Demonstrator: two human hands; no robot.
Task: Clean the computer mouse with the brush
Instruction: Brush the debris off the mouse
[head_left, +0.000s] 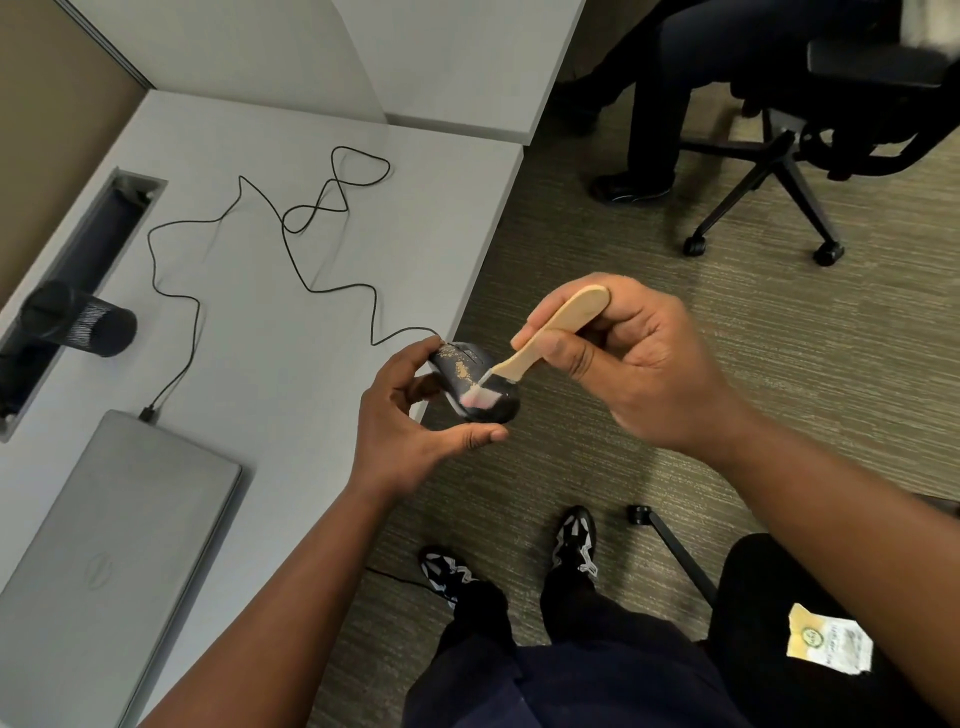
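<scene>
A black wired computer mouse (470, 371) with tan dust on its top is held just past the desk's edge. My left hand (405, 421) grips it from below and the left, fingers over its front and thumb under its back. My right hand (623, 364) holds the wooden handle of a small brush (550, 338). The brush's pale bristles (480, 397) lie on the rear of the mouse. The mouse's black cable (291, 244) loops over the grey desk (270, 374) to the laptop.
A shut grey laptop (104, 561) lies at the desk's near left. A black mesh cup (78, 325) lies beside a cable slot (83, 265). A seated person's legs and a black office chair (779, 156) are at the far right. A small paper packet (826, 644) rests on my lap.
</scene>
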